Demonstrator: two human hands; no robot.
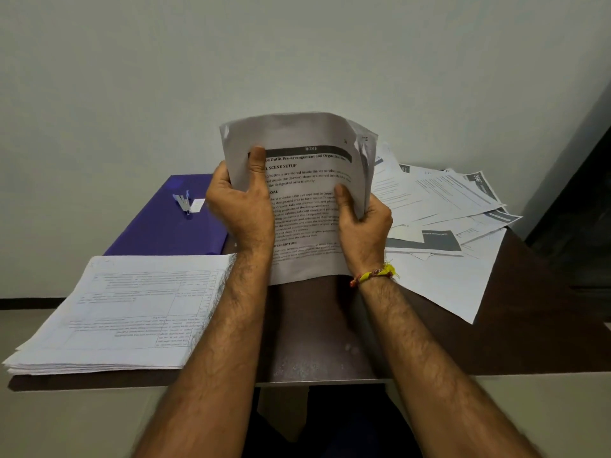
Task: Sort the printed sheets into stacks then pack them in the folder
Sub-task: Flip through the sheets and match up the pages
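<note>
A bundle of printed sheets (304, 186) stands upright above the dark table, its front page headed with a dark bar. My left hand (239, 206) grips its left edge, thumb across the front page. My right hand (362, 223) grips the right edge, thumb on the text. A thick stack of printed sheets (125, 309) lies flat at the near left. Behind it lies an open purple folder (165, 223) with a metal fastener clip (185, 203). Loose printed sheets (446, 209) are spread in a messy fan at the right.
The dark brown table (314, 325) stands against a pale wall (297, 61); its front edge runs just below my forearms. A dark panel (582, 193) rises at the far right. The left stack overhangs the table's left edge.
</note>
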